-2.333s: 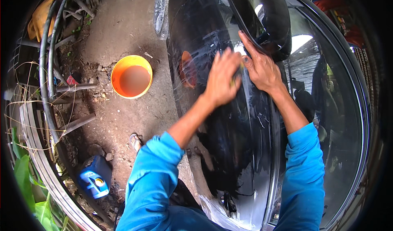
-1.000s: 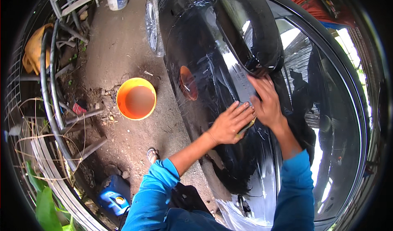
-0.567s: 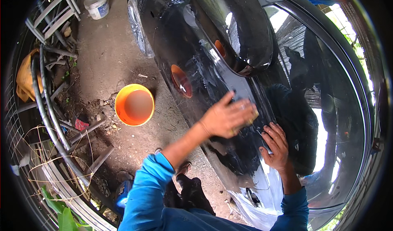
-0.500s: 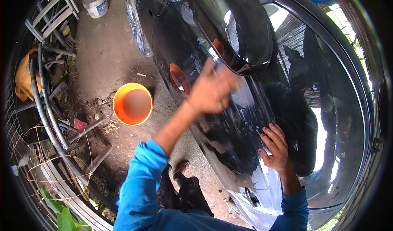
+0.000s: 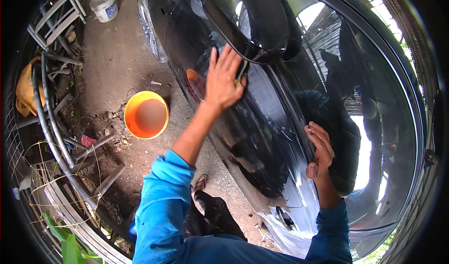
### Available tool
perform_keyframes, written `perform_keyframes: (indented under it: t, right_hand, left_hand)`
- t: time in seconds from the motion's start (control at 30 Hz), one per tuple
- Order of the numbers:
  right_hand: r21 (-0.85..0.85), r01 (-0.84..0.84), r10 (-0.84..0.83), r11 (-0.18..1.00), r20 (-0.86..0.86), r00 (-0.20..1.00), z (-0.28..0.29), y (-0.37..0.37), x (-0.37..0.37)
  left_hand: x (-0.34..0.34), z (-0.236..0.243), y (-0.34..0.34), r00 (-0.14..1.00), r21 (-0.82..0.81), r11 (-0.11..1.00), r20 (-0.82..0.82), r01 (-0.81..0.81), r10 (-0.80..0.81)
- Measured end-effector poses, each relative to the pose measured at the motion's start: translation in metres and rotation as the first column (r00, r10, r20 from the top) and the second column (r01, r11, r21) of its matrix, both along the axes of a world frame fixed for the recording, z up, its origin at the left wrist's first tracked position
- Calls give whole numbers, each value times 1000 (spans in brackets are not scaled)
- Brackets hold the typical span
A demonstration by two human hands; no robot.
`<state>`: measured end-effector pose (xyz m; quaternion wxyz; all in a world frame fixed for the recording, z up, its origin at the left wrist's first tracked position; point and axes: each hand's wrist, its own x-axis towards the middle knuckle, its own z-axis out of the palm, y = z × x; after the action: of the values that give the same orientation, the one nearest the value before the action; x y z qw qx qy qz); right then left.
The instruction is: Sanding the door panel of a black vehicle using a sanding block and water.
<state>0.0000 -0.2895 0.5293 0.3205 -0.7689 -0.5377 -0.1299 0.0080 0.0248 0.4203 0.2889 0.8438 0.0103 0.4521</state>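
My left hand point(image 5: 223, 82) lies flat on the glossy wet black side panel of a car point(image 5: 262, 128), just below the side mirror point(image 5: 255, 25). A thin yellowish piece point(image 5: 240, 82) shows beside its thumb; the palm hides the rest, and I cannot tell what it is. Further back along the car, my right hand point(image 5: 322, 148) rests by the lower edge of the side window point(image 5: 374, 170), fingers loosely bent and apart, holding nothing. Pale wet streaks run over the panel near the door handle point(image 5: 285, 218).
An orange bucket point(image 5: 127, 116) with cloudy water stands on the dirt ground left of the car. Farther off is a white bucket point(image 5: 104, 5). Bent metal frames point(image 5: 56, 123) and a yellow-orange cloth point(image 5: 29, 88) line the left side. Below me shows a sandaled foot point(image 5: 201, 182).
My left hand has slid forward and left along the panel, the yellowish piece going with it. My right hand has turned and lifted partly onto its edge. The view has shifted slightly.
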Motion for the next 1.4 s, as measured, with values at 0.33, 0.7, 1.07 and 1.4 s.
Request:
perform_keyframes:
  t: [0.33,0.7,1.07,1.4]
  right_hand:
    - [66,-70,74,995,-54,996,0,5,2]
    - [30,-76,77,997,-49,996,1,5,0]
    - [4,30,-28,1000,-246,969,-12,14,-25]
    - [132,-179,46,975,-908,-416,-51,89,-80]
  left_hand:
    - [-28,-9,-35,955,208,932,-37,295,-294]
    - [-76,-22,-123,870,135,861,-124,491,-477]
    - [-83,-4,-43,886,-837,350,297,421,-356]
    - [-206,-29,-63,613,-968,-149,244,203,-751]
